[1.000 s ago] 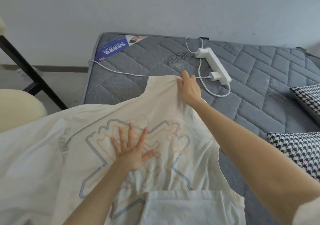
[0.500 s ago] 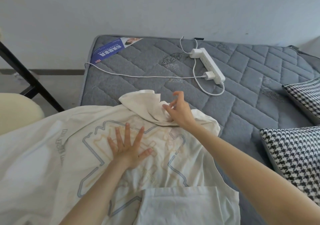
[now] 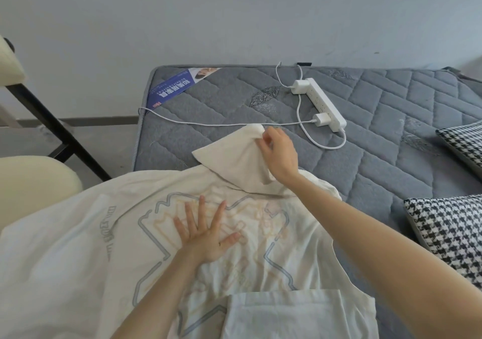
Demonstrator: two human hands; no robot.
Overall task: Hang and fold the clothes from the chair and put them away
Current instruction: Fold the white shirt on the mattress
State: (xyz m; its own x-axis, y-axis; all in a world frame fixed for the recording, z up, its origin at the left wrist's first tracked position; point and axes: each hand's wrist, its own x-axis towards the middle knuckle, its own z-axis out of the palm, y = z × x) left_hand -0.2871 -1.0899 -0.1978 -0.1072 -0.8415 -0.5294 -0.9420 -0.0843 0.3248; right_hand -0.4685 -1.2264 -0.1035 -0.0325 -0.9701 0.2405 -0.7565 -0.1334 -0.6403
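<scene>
Cream shirt (image 3: 109,247) spread flat on grey mattress (image 3: 378,171). Left hand (image 3: 208,237) pressed flat on print, fingers splayed, gripping nothing. Right hand (image 3: 280,153) pinches a sleeve (image 3: 234,163) corner, lifted over the mattress. Power strip (image 3: 322,103) beyond; houndstooth pillows (image 3: 448,234) right.

A single wide-angle view is given from head height, angled forward and down over the mattress (image 3: 365,156) towards the wall (image 3: 234,17), close enough that the forearms are cropped.
</scene>
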